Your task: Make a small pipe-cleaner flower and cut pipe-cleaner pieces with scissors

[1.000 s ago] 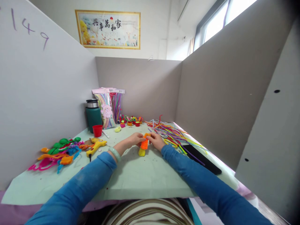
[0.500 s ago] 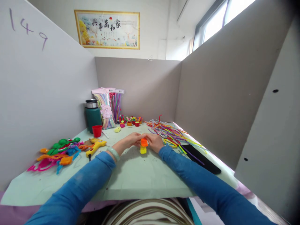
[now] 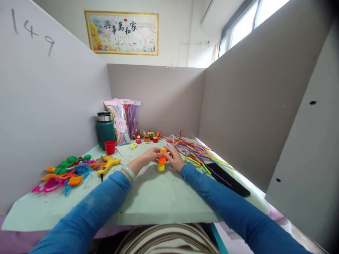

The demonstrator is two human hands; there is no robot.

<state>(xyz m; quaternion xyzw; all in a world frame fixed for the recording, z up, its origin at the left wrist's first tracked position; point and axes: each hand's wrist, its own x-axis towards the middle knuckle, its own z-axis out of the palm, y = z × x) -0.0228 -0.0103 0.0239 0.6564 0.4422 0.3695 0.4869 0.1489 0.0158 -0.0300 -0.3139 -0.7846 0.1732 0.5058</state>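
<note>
Between my hands is a small orange and yellow pipe-cleaner figure (image 3: 162, 160), its orange part above and its yellow part below, over the middle of the table. My left hand (image 3: 150, 155) has its fingers closed on the figure's left side. From the right, my right hand (image 3: 174, 158) pinches it with thumb and fingers. Right of my right hand lies a loop of yellow pipe cleaner (image 3: 192, 161). The fingertips hide part of the orange piece.
At left are a yellow glue gun (image 3: 109, 165), coloured pipe-cleaner shapes (image 3: 69, 173), a red cup (image 3: 110, 147) and a green bottle (image 3: 105, 130). Loose pipe cleaners (image 3: 196, 150) and a black board (image 3: 233, 181) lie right. Small potted flowers (image 3: 148, 135) stand behind; partitions enclose three sides.
My right-hand fingers have shifted and spread a little, baring more of the orange part on top. The figure is tilted slightly, its yellow end moved a little up and left.
</note>
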